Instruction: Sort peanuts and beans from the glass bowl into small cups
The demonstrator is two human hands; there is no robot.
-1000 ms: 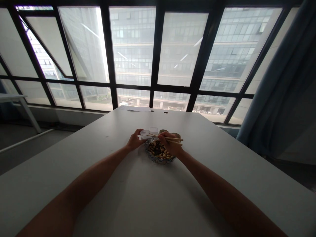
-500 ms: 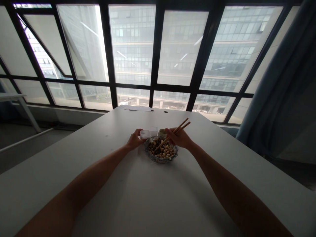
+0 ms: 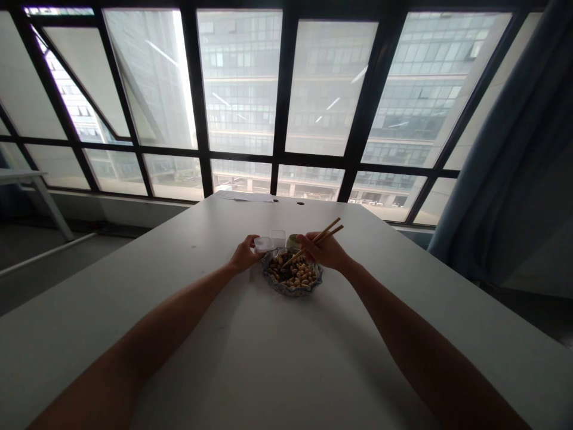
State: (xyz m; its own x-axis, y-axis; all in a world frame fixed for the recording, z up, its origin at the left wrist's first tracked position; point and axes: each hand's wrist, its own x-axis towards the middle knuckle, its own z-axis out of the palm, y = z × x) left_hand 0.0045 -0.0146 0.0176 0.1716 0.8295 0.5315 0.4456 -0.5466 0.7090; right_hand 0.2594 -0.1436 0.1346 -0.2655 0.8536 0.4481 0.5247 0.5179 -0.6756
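A clear, wavy-rimmed bowl (image 3: pixel 292 292) stands on the white table, filled with pale nuts (image 3: pixel 303 275) on the right and darker pieces (image 3: pixel 278 270) on the left. My right hand (image 3: pixel 324 251) is closed around a pair of wooden chopsticks (image 3: pixel 332 229), whose tips reach down into the middle of the bowl. Whether the tips pinch a piece is too small to tell. At the bowl's far left edge, my left hand (image 3: pixel 245 253) grips a small translucent cup (image 3: pixel 263 243). Behind the bowl are a clear square container (image 3: pixel 278 237) and a greenish cup (image 3: pixel 293 240), the latter partly hidden by my right fingers.
The white table (image 3: pixel 188 334) runs toward the windows. Papers (image 3: pixel 246 196) and two dark round holes, one a cable hole (image 3: pixel 300 203), are at its far end. A blue curtain (image 3: pixel 487 179) hangs on the right; another white table (image 3: pixel 22 175) stands on the left.
The chopsticks have shifted slightly, their upper ends a little lower and their tips a bit higher and to the right in the bowl. My left hand stays on the cup.
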